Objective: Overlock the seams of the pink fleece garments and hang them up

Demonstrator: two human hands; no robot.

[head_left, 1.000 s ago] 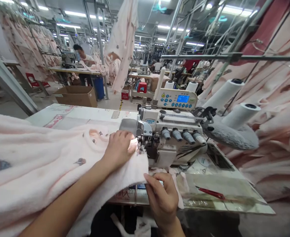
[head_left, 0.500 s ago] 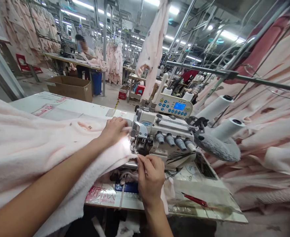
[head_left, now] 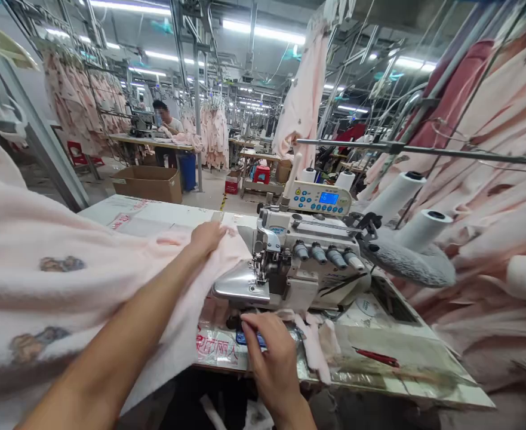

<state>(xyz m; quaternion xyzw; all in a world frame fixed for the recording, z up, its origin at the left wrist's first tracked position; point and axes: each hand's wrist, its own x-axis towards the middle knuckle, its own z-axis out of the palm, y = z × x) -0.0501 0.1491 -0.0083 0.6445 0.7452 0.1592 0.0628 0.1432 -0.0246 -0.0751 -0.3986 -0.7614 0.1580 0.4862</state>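
A pink fleece garment [head_left: 65, 280] printed with small bears spreads over the left of the sewing table [head_left: 155, 212] and across my left arm. My left hand [head_left: 206, 236] lies on it just left of the white overlock machine [head_left: 316, 266], fingers curled into the cloth. The machine's steel plate [head_left: 240, 286] under the presser foot [head_left: 260, 272] is bare. My right hand [head_left: 267, 352] hovers at the table's front edge below the plate. Its fingers are bent together over pink trim scraps [head_left: 311, 346] and a small blue item [head_left: 240, 338]. What they pinch is hidden.
Red snips [head_left: 377, 356] lie on the table's right part. White thread cones [head_left: 397, 194] and a blue-lit control panel [head_left: 320, 198] stand behind the machine. Pink garments pile up at right [head_left: 491, 239]. One hangs overhead [head_left: 303, 101]. A cardboard box [head_left: 148, 182] and a seated co-worker [head_left: 166, 122] are far left.
The fleece has come off the presser foot and been drawn left, baring the steel plate. My right hand dropped from the foot to the table's front edge. The camera tilted up.
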